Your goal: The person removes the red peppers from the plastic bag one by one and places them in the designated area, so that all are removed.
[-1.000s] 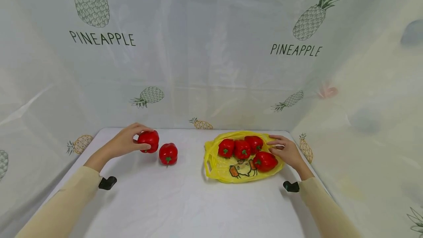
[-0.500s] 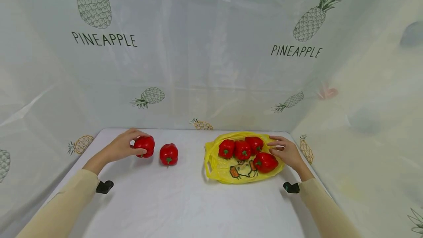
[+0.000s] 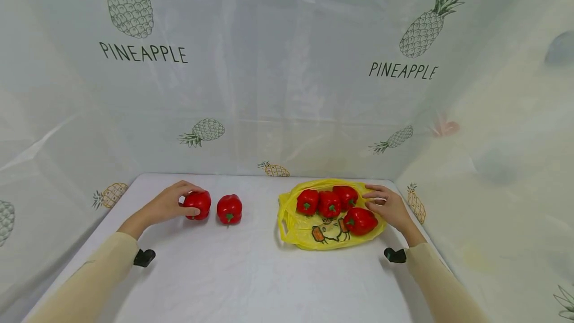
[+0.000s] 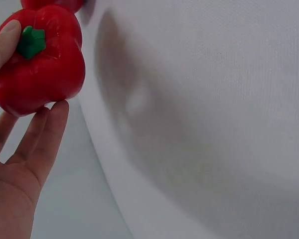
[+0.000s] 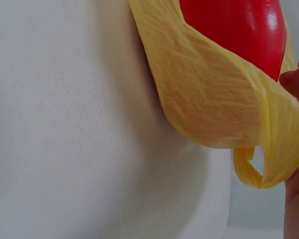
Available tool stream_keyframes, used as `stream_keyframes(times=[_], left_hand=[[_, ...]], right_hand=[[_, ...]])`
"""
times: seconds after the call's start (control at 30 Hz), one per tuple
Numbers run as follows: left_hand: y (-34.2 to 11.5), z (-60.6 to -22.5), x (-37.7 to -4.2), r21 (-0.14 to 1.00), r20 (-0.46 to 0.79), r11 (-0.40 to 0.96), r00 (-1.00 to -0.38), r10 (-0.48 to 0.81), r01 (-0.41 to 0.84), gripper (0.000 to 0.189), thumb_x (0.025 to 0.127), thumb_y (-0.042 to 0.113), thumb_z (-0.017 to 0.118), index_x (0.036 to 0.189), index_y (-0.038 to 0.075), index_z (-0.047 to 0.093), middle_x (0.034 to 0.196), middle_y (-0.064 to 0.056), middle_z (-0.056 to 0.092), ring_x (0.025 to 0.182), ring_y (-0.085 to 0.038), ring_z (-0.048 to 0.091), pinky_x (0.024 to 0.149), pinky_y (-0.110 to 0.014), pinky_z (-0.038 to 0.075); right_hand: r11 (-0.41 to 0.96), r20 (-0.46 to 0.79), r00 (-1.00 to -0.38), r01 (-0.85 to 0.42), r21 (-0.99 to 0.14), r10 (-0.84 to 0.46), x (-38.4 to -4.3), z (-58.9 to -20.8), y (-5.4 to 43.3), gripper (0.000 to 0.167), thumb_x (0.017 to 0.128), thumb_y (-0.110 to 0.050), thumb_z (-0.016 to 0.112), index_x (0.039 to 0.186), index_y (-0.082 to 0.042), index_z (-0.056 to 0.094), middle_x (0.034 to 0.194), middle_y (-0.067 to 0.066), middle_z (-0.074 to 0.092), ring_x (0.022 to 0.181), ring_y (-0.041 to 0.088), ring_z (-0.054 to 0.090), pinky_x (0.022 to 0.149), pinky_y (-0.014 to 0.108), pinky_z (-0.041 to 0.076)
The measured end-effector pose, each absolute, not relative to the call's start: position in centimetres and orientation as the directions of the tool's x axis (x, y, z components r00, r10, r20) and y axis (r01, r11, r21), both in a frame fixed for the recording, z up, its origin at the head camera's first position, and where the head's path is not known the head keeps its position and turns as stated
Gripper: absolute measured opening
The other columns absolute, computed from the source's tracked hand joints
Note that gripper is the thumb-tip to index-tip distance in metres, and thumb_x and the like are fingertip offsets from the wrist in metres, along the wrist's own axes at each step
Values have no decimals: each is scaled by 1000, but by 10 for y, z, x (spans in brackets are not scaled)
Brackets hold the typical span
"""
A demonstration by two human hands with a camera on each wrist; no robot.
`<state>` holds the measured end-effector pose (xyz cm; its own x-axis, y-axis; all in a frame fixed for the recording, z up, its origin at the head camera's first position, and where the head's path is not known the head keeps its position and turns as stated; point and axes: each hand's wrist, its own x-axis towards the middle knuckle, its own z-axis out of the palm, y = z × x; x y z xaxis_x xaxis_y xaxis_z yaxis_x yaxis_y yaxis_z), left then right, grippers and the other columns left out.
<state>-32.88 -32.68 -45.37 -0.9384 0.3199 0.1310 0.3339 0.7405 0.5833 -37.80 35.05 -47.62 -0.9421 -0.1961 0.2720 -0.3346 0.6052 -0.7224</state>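
Red bell pepper point(image 3: 202, 204) sits in the person's left grip point(image 3: 167, 206), thumb on one side and fingertips on another, at the left part of the desk point(image 3: 251, 283), just beside a second red pepper point(image 3: 229, 207); whether the held one touches the surface, I cannot tell. The right grip point(image 3: 391, 209) holds the right edge of a yellow plastic bag point(image 3: 299, 233), and on that bag lie four more red peppers point(image 3: 329, 202), three clustered toward the back and one at front right.

Left grip point(image 3: 165, 204) and held pepper point(image 3: 201, 203) lower in head view, gap to neighbouring pepper point(image 3: 229, 208) wider
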Motion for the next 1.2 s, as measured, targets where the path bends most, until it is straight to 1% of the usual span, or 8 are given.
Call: stream_keyframes(times=[0.23,0.53,0.73,0.87,1.0,1.2], left_hand=[[-326,-459,-329,594,125,731,-937,327,335,59,90,27,87,143,13,64,139,-17,57,126,-41,54,90,-51,63],[-325,-465,-330,611,107,727,-942,317,314,61,90,26,87,144,12,62,142,-18,55,128,-44,53,90,-52,63],[-327,-472,-334,611,104,727,-943,316,311,62,90,26,87,145,13,62,144,-20,54,130,-45,52,92,-54,62],[-328,-474,-335,616,100,726,-945,312,305,62,90,25,87,145,13,61,146,-21,53,131,-46,51,90,-53,63],[-328,-474,-335,620,96,723,-944,315,304,63,90,24,87,146,12,60,147,-22,53,132,-47,51,90,-53,63],[-328,-473,-333,630,94,714,-942,321,306,63,90,22,86,147,13,59,146,-22,53,131,-47,51,89,-52,64]], right_hand=[[611,265,-946,-322,-723,-186,-379,-479,352,23,97,-3,76,120,-5,79,152,14,56,129,40,62,94,15,54],[606,293,-935,-354,-713,-201,-378,-478,351,21,96,-3,77,118,-4,80,150,15,58,130,40,61,94,14,54],[617,293,-936,-349,-706,-195,-378,-478,352,22,96,-2,77,117,-4,80,150,17,58,128,41,62,93,15,55],[620,293,-937,-347,-704,-192,-378,-479,352,22,96,-2,78,118,-3,80,150,18,58,129,42,60,94,17,56],[619,285,-941,-335,-710,-182,-378,-480,352,22,96,-2,78,117,-4,80,150,17,58,129,42,61,93,16,56],[621,306,-933,-357,-698,-192,-378,-480,351,21,96,-2,78,117,-2,80,149,19,58,128,43,61,93,16,56]])
